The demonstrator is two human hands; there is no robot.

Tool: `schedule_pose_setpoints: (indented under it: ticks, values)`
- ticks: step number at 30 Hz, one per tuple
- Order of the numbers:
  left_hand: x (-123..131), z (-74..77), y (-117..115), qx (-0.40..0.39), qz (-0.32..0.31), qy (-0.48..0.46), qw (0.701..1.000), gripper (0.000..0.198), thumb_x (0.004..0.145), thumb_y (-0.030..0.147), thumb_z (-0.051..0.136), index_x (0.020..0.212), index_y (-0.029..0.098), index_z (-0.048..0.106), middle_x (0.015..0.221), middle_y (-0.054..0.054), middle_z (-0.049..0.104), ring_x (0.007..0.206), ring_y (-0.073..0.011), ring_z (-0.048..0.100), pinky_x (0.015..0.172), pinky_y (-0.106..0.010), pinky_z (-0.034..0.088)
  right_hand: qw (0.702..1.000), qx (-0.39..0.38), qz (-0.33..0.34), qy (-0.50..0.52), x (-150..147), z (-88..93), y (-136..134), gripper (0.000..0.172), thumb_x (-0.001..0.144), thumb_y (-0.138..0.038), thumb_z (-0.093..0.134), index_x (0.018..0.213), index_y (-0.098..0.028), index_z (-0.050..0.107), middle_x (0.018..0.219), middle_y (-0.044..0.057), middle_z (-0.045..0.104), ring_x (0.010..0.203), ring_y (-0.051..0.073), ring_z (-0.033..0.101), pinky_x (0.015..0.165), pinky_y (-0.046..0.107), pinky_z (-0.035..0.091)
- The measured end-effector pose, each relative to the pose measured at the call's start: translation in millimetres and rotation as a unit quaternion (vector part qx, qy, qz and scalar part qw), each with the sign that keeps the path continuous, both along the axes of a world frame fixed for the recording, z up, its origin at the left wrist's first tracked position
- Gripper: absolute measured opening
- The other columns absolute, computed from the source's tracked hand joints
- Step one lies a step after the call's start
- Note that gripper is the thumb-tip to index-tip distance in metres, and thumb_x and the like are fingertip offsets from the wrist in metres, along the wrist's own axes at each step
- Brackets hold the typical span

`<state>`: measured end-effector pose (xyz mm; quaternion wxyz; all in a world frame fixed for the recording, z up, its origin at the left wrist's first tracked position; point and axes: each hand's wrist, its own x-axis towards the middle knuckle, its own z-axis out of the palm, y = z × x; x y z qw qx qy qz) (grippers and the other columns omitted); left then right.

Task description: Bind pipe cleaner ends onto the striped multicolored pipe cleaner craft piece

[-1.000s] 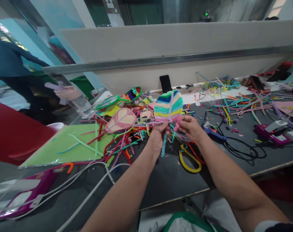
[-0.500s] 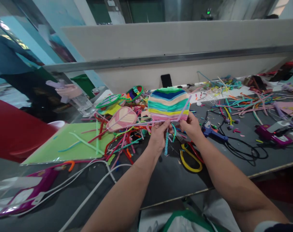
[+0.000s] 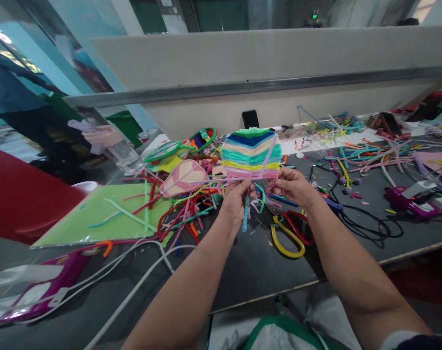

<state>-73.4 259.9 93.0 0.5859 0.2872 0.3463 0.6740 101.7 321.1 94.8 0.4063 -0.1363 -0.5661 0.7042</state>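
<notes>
A striped panel of pipe cleaners [image 3: 250, 154], green and blue at the top and pink at the bottom, is held up over the table. My left hand [image 3: 238, 197] pinches its lower edge together with a long lilac pipe cleaner [image 3: 215, 181], which bends upward across the panel's right side. A turquoise fuzzy strand [image 3: 246, 214] hangs below the left fingers. At the panel's lower right corner, my right hand [image 3: 294, 187] is closed, thumb against fingers, with a bit of pink between the tips. Scissors with yellow and red handles [image 3: 288, 243] lie beneath the right forearm.
A glue gun [image 3: 333, 204] with a black cable lies partly behind my right arm. Left are a green sheet [image 3: 78, 218], a pink leaf shape [image 3: 182, 177] and a purple power strip [image 3: 49, 287]. A phone [image 3: 250, 119] leans at the back. A person [image 3: 17, 92] stands far left.
The panel has shifted slightly left and the lilac pipe cleaner's upright part now leans further left over it. My right hand has moved a little right, showing more of its fingers.
</notes>
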Motion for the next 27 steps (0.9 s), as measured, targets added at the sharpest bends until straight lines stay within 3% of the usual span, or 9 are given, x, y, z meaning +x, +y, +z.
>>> schedule_pose_setpoints:
  ticks: [5,8,10,12,15,17,20,22,27]
  values:
    - [0.6,1.1,-0.9,0.009,0.008,0.007,1.0,0.025,0.062,0.026,0.078,0.065,0.012,0.058,0.056,0.003,0.057,0.042,-0.0044,0.05,0.04,-0.015,0.039,0.997,0.005,-0.038,-0.066,2.5,2.6,1.5,0.025,0.066,-0.032,0.077,0.072,-0.017,0.057,0.055,-0.003,0.06,0.042,0.007,0.045,0.05,0.023,0.042]
    - [-0.3,1.3,-0.3,0.0,0.013,0.022,1.0,0.025,0.063,0.028,0.078,0.064,0.012,0.059,0.054,0.003,0.056,0.042,-0.0048,0.05,0.039,-0.015,0.038,0.976,0.103,-0.122,-0.146,4.9,5.8,3.5,0.021,0.067,-0.031,0.072,0.07,-0.018,0.056,0.058,-0.002,0.059,0.049,0.009,0.048,0.051,0.024,0.038]
    - [-0.5,0.8,0.2,-0.009,0.016,0.03,0.999,0.026,0.062,0.029,0.078,0.063,0.012,0.059,0.053,0.003,0.055,0.041,-0.0049,0.05,0.038,-0.015,0.038,0.933,0.216,-0.204,-0.205,5.4,6.7,4.7,0.014,0.069,-0.027,0.067,0.068,-0.018,0.056,0.061,-0.001,0.057,0.056,0.011,0.049,0.055,0.025,0.037]
    - [-0.2,-0.1,0.7,-0.016,0.017,0.03,0.999,0.026,0.062,0.029,0.078,0.063,0.012,0.059,0.053,0.003,0.055,0.042,-0.0051,0.05,0.039,-0.015,0.039,0.867,0.323,-0.276,-0.258,4.3,6.3,5.0,0.007,0.069,-0.021,0.063,0.067,-0.019,0.057,0.063,-0.001,0.056,0.059,0.012,0.047,0.058,0.026,0.034]
    - [0.6,-1.6,1.5,-0.008,0.031,0.036,0.999,0.026,0.063,0.03,0.077,0.062,0.012,0.059,0.053,0.002,0.056,0.043,-0.0055,0.051,0.041,-0.016,0.041,0.797,0.398,-0.338,-0.303,0.6,5.2,3.1,0.007,0.066,-0.014,0.059,0.063,-0.019,0.055,0.061,-0.001,0.052,0.06,0.013,0.044,0.059,0.027,0.031]
    - [0.8,-2.2,2.0,0.011,0.047,0.065,0.997,0.025,0.065,0.031,0.076,0.06,0.012,0.06,0.053,0.002,0.056,0.043,-0.006,0.052,0.043,-0.017,0.042,0.813,0.364,-0.337,-0.304,-1.9,5.8,1.0,0.008,0.065,-0.016,0.059,0.062,-0.019,0.052,0.058,-0.002,0.049,0.057,0.012,0.042,0.058,0.026,0.031]
    - [0.7,-2.4,2.5,0.037,0.06,0.116,0.991,0.025,0.067,0.031,0.074,0.058,0.012,0.062,0.051,0.001,0.057,0.042,-0.007,0.052,0.043,-0.018,0.041,0.905,0.224,-0.253,-0.257,-3.4,9.3,-1.5,0.013,0.067,-0.024,0.062,0.064,-0.019,0.051,0.056,-0.003,0.05,0.053,0.011,0.044,0.054,0.025,0.033]
    - [1.1,-1.9,2.5,0.047,0.064,0.128,0.989,0.024,0.068,0.031,0.073,0.058,0.012,0.062,0.05,0.0,0.057,0.041,-0.0077,0.053,0.043,-0.018,0.042,0.945,0.157,-0.194,-0.212,-2.7,12.1,-2.4,0.016,0.067,-0.028,0.064,0.068,-0.018,0.052,0.058,-0.003,0.055,0.052,0.011,0.047,0.052,0.024,0.034]
    - [4.2,1.6,0.2,0.054,0.083,0.117,0.988,0.023,0.067,0.03,0.074,0.057,0.013,0.063,0.049,0.0,0.057,0.041,-0.0082,0.053,0.043,-0.019,0.043,0.969,0.135,-0.135,-0.156,1.1,13.1,-2.3,0.023,0.07,-0.036,0.069,0.074,-0.016,0.058,0.061,-0.001,0.058,0.048,0.009,0.045,0.048,0.023,0.033]
